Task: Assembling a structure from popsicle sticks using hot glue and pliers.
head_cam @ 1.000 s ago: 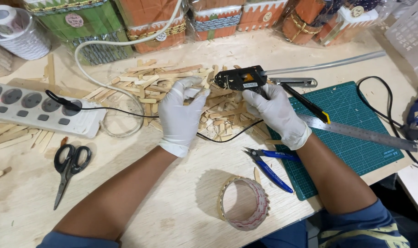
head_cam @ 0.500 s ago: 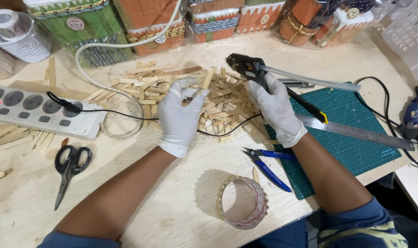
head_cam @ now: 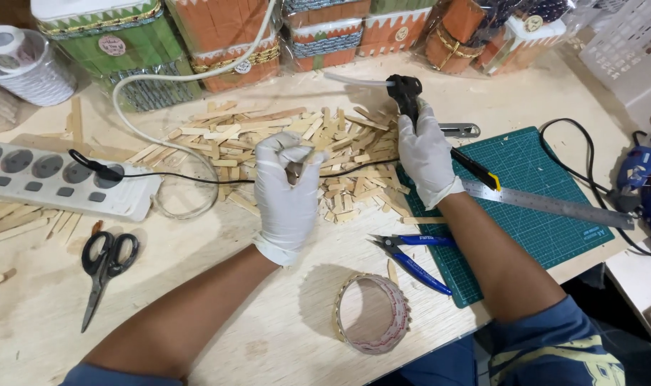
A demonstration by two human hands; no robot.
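Right hand: the white-gloved right hand [head_cam: 427, 156] is wrapped tight around a black glue gun [head_cam: 406, 94], held at the far side of the pile with a pale glue stick jutting left out of its back.
Left hand: the gloved left hand [head_cam: 288, 187] is curled over, fingertips pinched together on what looks like a small wooden piece; the view is too small to be sure.
Stick pile: a loose heap of flat pale wooden craft sticks [head_cam: 325, 154] sits mid-counter, between and just beyond both hands.
Burn risk: the nozzle end is hidden, so a drip onto the glove or the heap is possible if the gun tips.
Cord snag: a thin black cable [head_cam: 196, 176] runs from the white power strip [head_cam: 61, 182] across the pile under the hands; a tug could scatter sticks or drag the strip.
Sharp tools: blue-handled cutters [head_cam: 411, 256] lie just near the right forearm, a steel ruler [head_cam: 547, 207] crosses the green cutting mat [head_cam: 540, 236]; a careless elbow could knock them.
Near edge: a clear tape roll [head_cam: 372, 313] sits close to the near edge of the wooden counter [head_cam: 196, 336].
Open room: bare wood near left, between black scissors [head_cam: 104, 268] and the left forearm.
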